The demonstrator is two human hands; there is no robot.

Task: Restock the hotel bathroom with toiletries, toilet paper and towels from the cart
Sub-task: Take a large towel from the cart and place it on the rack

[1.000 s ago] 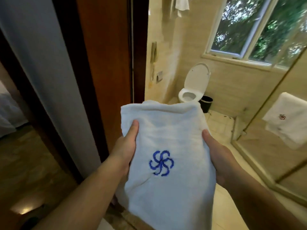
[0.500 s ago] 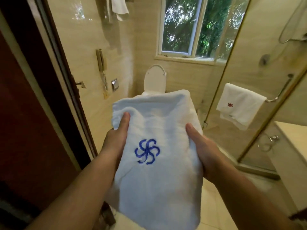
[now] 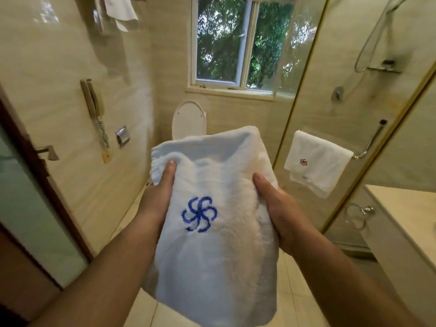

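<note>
Beige tiled walls close in a hotel bathroom, with a window (image 3: 236,43) at the far end showing green leaves. Near the camera, a folded white towel (image 3: 219,267) with a blue pinwheel emblem (image 3: 199,214) is held up in mid-air at the centre of the view. The left hand (image 3: 160,197) grips its left edge and the right hand (image 3: 283,208) grips its right edge. The hands are apart, with the thumbs lying on top. The other fingers are hidden under the cloth.

Behind the towel the toilet lid (image 3: 188,119) stands raised; the bowl is hidden by the towel's top fold. On the left wall a chrome paper holder (image 3: 122,136) has its cover down, so what is in it cannot be seen. Beside it hangs a wall phone (image 3: 94,107) with a coiled cord. Nearer on the left a door handle (image 3: 48,152) juts out.

On the right, a gold-framed glass shower screen (image 3: 304,95) carries a rail (image 3: 370,142). A second white towel (image 3: 316,166) with a small red emblem hangs over it. Inside the enclosure a shower hose (image 3: 372,36) loops down, blurred by the glass. A pale desk (image 3: 405,208) is cut off at the right edge, with a chrome ring (image 3: 358,214) just beside it. Another white cloth (image 3: 120,10) at the top left is cut off by the frame.
</note>
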